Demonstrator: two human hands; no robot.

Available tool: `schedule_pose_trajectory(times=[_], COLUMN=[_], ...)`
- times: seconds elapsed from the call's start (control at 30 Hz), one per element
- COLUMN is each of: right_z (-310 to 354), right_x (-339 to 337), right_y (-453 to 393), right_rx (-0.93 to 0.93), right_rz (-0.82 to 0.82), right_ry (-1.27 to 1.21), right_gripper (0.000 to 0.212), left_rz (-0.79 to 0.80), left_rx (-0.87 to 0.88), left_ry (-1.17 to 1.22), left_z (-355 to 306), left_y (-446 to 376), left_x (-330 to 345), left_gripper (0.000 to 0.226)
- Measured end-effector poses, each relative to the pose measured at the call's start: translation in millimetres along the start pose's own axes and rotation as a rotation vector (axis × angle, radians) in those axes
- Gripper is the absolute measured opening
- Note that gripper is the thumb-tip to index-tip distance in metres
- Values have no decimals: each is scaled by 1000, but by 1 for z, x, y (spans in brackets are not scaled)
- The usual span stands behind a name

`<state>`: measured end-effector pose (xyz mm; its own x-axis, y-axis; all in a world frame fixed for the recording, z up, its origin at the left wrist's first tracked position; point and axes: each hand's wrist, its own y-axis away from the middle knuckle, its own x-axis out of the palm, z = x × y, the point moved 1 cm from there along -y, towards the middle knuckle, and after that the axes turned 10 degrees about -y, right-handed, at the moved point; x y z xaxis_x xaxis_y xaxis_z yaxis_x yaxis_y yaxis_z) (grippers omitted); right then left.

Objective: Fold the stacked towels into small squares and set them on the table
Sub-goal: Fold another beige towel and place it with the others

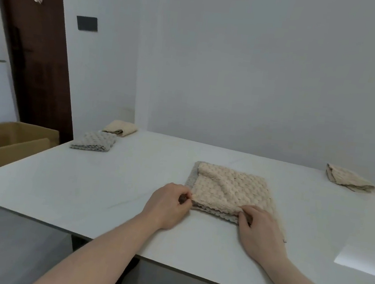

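Note:
A beige textured towel (228, 189) lies folded over on top of a grey towel (192, 175), whose edge shows along its left side, in the middle of the white table (81, 188). My left hand (166, 206) pinches the beige towel's near left corner. My right hand (259, 233) grips its near right corner, fingers curled over the edge. A folded grey towel (94, 143) and a folded beige towel (120, 128) lie at the table's far left.
A loosely folded beige towel (347, 179) sits at the far right corner. An open cardboard box (4, 143) stands left of the table. A dark wooden door (32, 47) is behind it. A patch of light (365, 261) falls on the table's right side.

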<state>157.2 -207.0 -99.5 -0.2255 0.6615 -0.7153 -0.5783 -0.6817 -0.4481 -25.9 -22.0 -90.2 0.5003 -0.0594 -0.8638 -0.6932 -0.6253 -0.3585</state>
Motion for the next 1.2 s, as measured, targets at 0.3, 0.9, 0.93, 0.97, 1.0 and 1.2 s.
schedule_pose_trajectory(times=[0.3,0.9,0.93,0.97,1.0,1.2], right_z=[-5,-4,-4,-4,-4,0], right_x=[2,2,3,3,3,-6], right_y=[-3,-2,-2,-2,-2,-1], right_rx=[-30,36,22,13,6,-41], right_rz=[-83,-20,-47,-79,-116,-212], right_ry=[-86,-28,-37,-54,-78,-174], right_gripper=[17,9,14,17,18,16], left_rz=[-99,-123,-147,-166,-176,-105], left_rx=[52,223,217,213,213,289], left_ry=[-37,-126,-130,-135,-138,-236], left_z=[0,0,1,1,1,-21], left_y=[1,1,1,1,1,5], left_x=[0,5,6,5,5,0], left_gripper=[14,18,18,17,17,40])
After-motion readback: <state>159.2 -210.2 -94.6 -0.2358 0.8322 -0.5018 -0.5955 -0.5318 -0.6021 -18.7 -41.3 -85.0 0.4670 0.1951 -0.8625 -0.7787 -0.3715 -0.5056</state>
